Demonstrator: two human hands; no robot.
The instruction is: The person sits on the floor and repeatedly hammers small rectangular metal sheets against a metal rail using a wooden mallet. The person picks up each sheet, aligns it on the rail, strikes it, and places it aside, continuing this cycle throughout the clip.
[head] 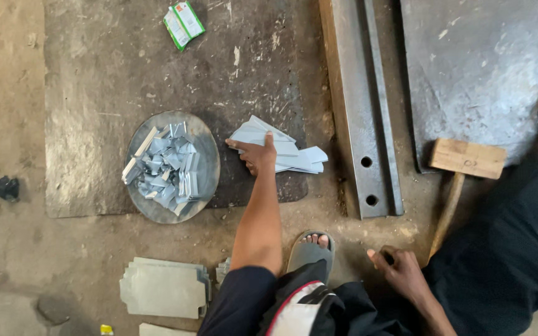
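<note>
Gripping metal strips (284, 152) — left hand (255, 154)

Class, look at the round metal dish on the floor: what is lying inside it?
The round metal dish holds a loose pile of small folded metal strips. The pile covers most of the dish's bottom, so anything beneath it stays hidden.

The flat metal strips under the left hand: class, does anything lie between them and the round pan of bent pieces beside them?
Nothing visible does. The left hand rests on the flat metal strips, and only a bare stretch of the dark floor plate separates them from the round pan to their left.
</note>
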